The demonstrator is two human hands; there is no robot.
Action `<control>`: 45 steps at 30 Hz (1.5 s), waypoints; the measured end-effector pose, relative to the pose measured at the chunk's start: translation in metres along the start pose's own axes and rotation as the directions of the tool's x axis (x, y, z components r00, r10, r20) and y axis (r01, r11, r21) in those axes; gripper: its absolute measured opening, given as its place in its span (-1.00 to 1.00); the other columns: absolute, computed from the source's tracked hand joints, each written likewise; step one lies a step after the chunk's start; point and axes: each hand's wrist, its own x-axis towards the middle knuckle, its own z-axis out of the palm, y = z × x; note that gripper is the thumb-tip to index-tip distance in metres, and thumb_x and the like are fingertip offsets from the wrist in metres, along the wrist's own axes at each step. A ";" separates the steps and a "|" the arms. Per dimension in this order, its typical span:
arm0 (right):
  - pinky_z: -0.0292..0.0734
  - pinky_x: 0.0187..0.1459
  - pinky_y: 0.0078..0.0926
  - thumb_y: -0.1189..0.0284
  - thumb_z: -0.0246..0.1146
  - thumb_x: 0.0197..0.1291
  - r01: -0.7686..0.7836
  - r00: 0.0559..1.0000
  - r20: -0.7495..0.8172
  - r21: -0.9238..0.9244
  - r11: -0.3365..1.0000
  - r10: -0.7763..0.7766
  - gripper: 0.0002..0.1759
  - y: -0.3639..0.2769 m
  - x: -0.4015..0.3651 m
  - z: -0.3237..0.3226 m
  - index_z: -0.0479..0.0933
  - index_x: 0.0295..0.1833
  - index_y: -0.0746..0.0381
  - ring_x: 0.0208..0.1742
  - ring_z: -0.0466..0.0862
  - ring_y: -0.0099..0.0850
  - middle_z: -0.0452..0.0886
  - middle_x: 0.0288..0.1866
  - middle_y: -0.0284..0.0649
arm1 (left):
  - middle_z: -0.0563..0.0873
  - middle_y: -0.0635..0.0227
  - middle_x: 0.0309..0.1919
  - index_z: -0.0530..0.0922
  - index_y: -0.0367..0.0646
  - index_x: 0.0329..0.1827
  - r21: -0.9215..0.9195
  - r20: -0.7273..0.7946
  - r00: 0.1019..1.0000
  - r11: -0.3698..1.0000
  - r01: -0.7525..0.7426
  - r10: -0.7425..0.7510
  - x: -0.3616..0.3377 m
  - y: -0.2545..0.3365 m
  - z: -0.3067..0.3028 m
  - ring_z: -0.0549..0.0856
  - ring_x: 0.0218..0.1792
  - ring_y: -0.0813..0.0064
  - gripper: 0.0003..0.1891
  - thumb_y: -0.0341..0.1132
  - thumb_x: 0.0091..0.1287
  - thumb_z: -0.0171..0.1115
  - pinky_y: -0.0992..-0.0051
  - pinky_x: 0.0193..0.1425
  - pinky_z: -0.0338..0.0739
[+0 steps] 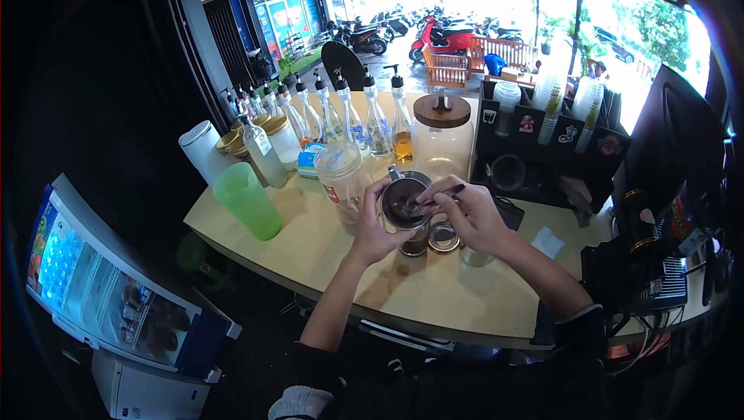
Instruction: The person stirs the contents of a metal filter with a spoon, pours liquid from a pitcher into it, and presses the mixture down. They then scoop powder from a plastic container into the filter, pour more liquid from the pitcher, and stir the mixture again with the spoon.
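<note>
Two hands on one cup [403, 204], frame ctr, above the counter.
I see L hand [372, 228] wrapped round its steel wall, wrist bent in; R hand [473, 215] arched over the rim, fingers pinching a spoon [439, 193]. Cup looks rigid, prob light & slick; I'd hold mid-wall.

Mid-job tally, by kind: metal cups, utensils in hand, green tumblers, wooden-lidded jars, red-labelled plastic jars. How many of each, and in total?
Metal cup, in left hand: 1
Thin utensil, in right hand: 1
Green tumbler: 1
Wooden-lidded glass jar: 1
Red-labelled plastic jar: 1
Total: 5
</note>
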 end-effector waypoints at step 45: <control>0.66 0.02 -0.44 0.45 0.00 0.49 0.084 0.936 -0.351 0.237 0.968 0.004 -0.82 -0.025 -0.017 -0.029 0.42 -0.01 0.34 -0.08 0.68 -0.46 0.60 -0.05 -0.14 | 0.67 0.11 -0.01 0.40 -0.28 0.19 0.171 0.003 0.999 0.984 0.049 -0.050 0.028 0.025 -0.006 0.68 0.04 0.25 -0.18 -0.22 -0.15 0.64 0.29 0.18 0.54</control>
